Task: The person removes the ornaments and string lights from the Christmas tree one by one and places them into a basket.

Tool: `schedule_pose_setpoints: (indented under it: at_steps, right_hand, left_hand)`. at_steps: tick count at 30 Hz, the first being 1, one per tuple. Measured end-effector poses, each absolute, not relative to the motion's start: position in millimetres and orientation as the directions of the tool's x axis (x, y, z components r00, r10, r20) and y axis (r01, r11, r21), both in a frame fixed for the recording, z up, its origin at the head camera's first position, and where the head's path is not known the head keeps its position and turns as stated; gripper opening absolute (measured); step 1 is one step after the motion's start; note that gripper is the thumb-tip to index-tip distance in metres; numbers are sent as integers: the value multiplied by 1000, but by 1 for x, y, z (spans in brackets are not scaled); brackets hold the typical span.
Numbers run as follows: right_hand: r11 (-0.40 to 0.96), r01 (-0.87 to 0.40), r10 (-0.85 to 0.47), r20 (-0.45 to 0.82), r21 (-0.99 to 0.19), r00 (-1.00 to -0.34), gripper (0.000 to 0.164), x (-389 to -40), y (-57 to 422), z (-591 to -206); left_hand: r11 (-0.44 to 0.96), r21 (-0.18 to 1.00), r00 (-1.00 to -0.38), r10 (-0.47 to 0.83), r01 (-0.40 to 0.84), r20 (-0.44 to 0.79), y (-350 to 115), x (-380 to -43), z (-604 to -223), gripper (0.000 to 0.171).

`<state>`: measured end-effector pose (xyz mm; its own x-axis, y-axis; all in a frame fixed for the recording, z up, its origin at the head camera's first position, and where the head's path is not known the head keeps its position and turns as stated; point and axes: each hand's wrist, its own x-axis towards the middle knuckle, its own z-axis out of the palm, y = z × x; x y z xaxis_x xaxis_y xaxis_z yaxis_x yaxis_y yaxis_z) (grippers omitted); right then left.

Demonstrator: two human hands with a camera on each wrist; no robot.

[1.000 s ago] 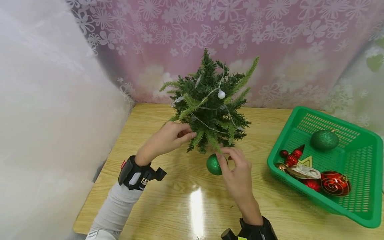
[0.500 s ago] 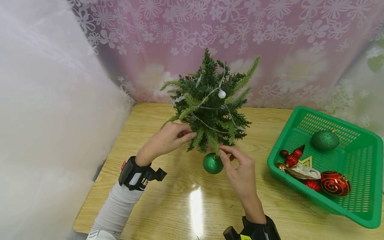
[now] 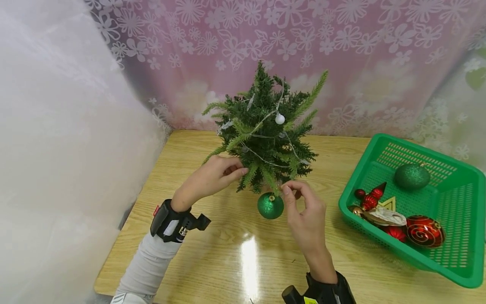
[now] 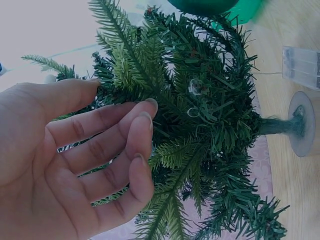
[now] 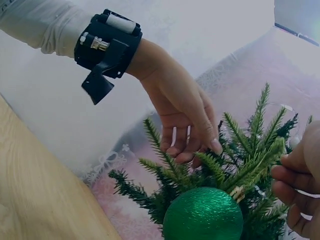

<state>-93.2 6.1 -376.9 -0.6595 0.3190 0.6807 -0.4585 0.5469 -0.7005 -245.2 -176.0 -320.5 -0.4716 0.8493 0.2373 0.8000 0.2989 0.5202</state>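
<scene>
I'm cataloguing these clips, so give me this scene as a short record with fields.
surface: wooden table
tree: small green tree, upright, with string lights
ornament: green ball below a front branch tip
left hand: at lower branches, fingers loosely curled
right hand: beside the ball's top; grip unclear
container: green basket, holding red ornaments, gold star, another green ornament

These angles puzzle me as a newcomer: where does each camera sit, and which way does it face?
Head: worn on the head, facing forward and down at tree, basket, left hand and right hand.
Left wrist: worn there, facing the left hand and tree.
Right wrist: worn there, facing green ball, both hands, left sleeve.
Head and right wrist share that ball.
</scene>
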Motion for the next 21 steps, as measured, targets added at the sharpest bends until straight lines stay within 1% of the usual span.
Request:
schedule_pose_setpoints:
  at_steps: [2,5,11,14,18,21]
  right_hand:
    - [555,-477,316,703,-681,-637,10,-94,6,-375]
    - [573,-474,313,713,-669,-628,12,-93,6,-375]
    - [590,-349,325,610,-728,-723,19,-91,5,-383]
    - [585,-316,334,577,-747,-746,15,-92,4,-384]
    - [580,-321,343,582,-749,-737,10,-93,3,-382]
    - [604,-340,343,620,-721,-706,9,-94,3,-381]
  left_hand:
    - [301,525,-475,848,796,235,-177,-246,-321,19]
    - [302,530,-477,848,792,230,-177,-246,-322,20]
    - [299,533,-477,848,791,232,-178,-246,-322,18]
    - [304,533,-479,848,789,225,-177,-246,-323,18]
    - [303,532,-476,850,791,223,-177,-246,-323,19]
    - [300,527,-474,850,795,231,-177,-246,-324,19]
